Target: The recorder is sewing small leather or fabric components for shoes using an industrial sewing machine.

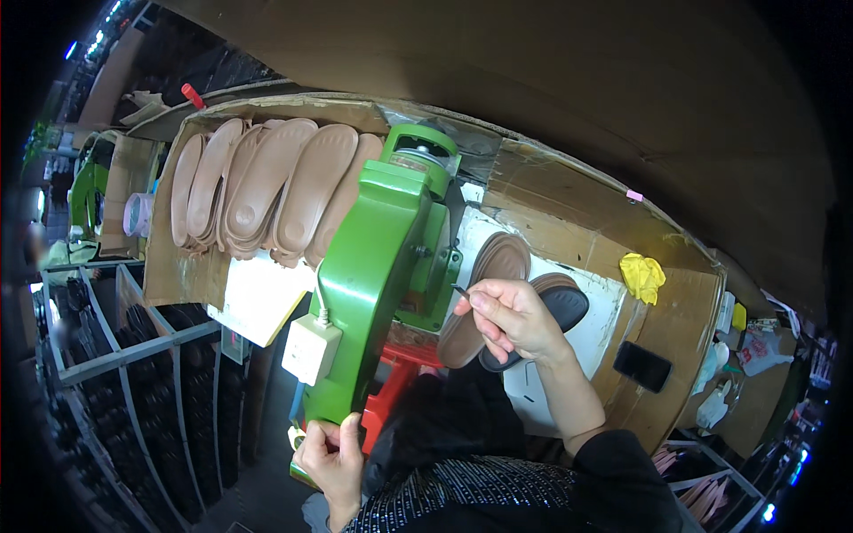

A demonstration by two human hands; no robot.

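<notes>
My right hand (515, 322) is closed in a pinch on a small dark thin piece (459, 290); its exact kind is too small to make out. Below the hand lie brown shoe soles (462, 333) in a stack, with black soles (564, 302) beside them on a white board. My left hand (333, 460) is closed at the near lower end of a green machine (369, 275). Its thumb and fingers are pressed together, and whatever is in them is hidden. A small yellowish thing (296, 436) shows just beside its fingers.
Brown soles (293, 186) stand in rows in a cardboard box behind the machine's left side. A white switch box (311, 348) hangs on the machine. Rightward lie a phone (641, 367) and a yellow cloth (641, 277). A metal rack (133, 355) holds dark pieces at left.
</notes>
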